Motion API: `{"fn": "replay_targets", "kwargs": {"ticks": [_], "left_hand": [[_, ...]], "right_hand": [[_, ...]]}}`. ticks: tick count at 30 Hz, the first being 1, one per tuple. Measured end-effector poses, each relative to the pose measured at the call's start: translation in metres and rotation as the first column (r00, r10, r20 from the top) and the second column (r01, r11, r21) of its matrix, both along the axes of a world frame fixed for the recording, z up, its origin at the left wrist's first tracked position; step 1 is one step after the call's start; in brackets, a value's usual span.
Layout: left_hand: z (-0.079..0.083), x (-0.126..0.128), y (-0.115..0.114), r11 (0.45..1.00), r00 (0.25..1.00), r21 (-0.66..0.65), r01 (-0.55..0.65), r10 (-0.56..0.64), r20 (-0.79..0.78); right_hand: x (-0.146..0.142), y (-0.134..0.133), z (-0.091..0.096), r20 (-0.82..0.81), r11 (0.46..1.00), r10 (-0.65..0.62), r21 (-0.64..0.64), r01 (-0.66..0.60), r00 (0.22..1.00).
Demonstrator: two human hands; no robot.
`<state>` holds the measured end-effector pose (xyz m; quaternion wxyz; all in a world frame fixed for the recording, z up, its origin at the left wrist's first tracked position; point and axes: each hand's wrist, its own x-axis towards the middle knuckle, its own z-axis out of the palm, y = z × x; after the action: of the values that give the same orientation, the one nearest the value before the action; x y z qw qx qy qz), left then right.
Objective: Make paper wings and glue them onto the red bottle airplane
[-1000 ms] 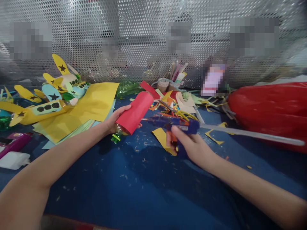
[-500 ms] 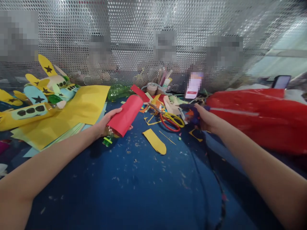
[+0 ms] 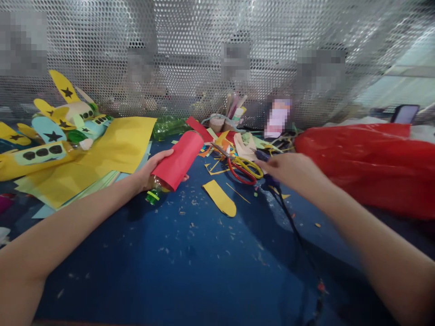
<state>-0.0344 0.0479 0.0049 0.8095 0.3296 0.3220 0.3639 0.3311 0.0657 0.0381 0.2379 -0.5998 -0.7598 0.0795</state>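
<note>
My left hand (image 3: 152,172) is wrapped round a clear plastic bottle (image 3: 159,184) with a green cap; a sleeve of red paper (image 3: 180,158) covers most of it. The bottle is tilted, its neck toward me. At the right, my right hand (image 3: 285,168) is closed around a dark purple-blue glue gun (image 3: 272,182), mostly hidden by the fingers and trailing a black cord. Just left of those fingers lie scissors (image 3: 243,170) with red and yellow handles. A yellow rounded paper strip (image 3: 220,199) lies between my hands.
Several paper-covered bottle planes (image 3: 44,154) and yellow sheets (image 3: 129,145) fill the left side. Behind are a green bottle (image 3: 168,128), paper scraps, a cup of sticks (image 3: 216,122) and a phone (image 3: 278,118). A red plastic bag (image 3: 360,167) lies right. Perforated metal mesh (image 3: 190,59) rises behind.
My right hand has shifted slightly left, close to the scissors, with its back turned more toward me. The glue gun and cord have moved left too. My left hand stays nearly still.
</note>
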Motion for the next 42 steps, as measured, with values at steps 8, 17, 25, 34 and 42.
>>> {"fn": "replay_targets", "kwargs": {"ticks": [8,17,25,34,42], "left_hand": [[0.001,0.003,-0.005,1.000,1.000,-0.017,0.005,-0.005,-0.012],[0.003,0.003,-0.005,1.000,0.999,-0.019,-0.009,0.008,-0.040],[0.018,0.031,-0.031,0.995,0.995,-0.020,0.102,-0.101,0.020],[0.013,0.053,-0.049,0.997,0.995,-0.003,-0.074,0.074,-0.069],[0.010,0.052,-0.045,0.996,0.994,0.075,-0.045,0.052,-0.099]], "right_hand": [[-0.088,-0.040,-0.036,-0.024,0.855,0.518,0.064,-0.515,0.855],[-0.092,-0.057,-0.029,-0.731,0.770,0.150,-0.336,-0.543,0.665],[-0.100,-0.076,-0.017,-0.821,0.553,-0.303,-0.564,-0.613,0.484],[-0.105,-0.087,-0.021,-0.810,0.506,-0.257,-0.578,-0.640,0.528],[-0.105,-0.086,-0.023,-0.815,0.516,-0.225,-0.564,-0.645,0.533]]}}
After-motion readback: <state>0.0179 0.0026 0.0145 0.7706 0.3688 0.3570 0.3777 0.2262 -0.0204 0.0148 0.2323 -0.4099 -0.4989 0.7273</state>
